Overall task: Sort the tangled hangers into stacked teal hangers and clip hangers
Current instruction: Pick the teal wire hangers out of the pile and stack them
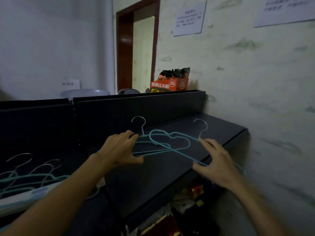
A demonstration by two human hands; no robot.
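On the dark surface (153,176) beside the wallpapered wall (255,82), two teal hangers (170,142) lie crossed over each other, with their metal hooks pointing toward the raised back panel (136,108). The left hand (119,149) pinches the left hanger, with its fingers curled around the wire. The right hand (216,164) has spread fingers resting on the arm of the right hanger and, as it seems, does not close around it.

The step in hand appears to be the untangling of this pair. The next move probably calls for sliding one hanger out sideways, so that the loops come free.

More teal hangers (25,179) wait in a pile at the far left; whether clip hangers are among them cannot be told. The front edge of the surface is just under the right hand, and the wall limits movement to the right; the open room is to the left.
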